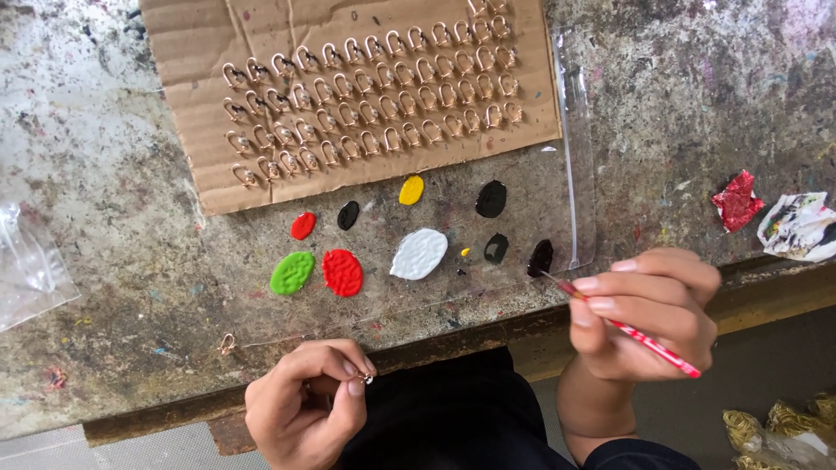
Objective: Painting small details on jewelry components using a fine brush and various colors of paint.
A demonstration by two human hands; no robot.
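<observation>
At the lower middle of the frame the left hand (305, 409) is curled, its thumb and forefinger pinched on a small metal clasp (367, 379) that shows only as a glint at the fingertips, just off the near edge of the worktable (104, 287). At the lower right the right hand (644, 318) grasps a thin red paintbrush (640, 335) between thumb and first fingers; the handle runs down to the right past the knuckles, and the bristle end points up and to the left, its tip touching or just short of a dark blob of paint (541, 258) at the table edge.

A clear plastic sheet (582, 148) carries the paint in the middle of the frame: a green blob (292, 272) and a large red blob (342, 272) side by side at the left, a smaller red blob (303, 225) above them, a white blob (419, 253) in the centre, a yellow blob (411, 190) above it, and several black ones (491, 198) around.

At the top of the frame lies a piece of brown cardboard (209, 52) with rows of copper-coloured clasps (374, 91) stuck into it. One loose clasp (227, 343) lies on the table just above the left hand. A crumpled red foil scrap (737, 201) and a paint-stained rag (799, 226) sit at the right edge, a clear bag (26, 270) at the left.
</observation>
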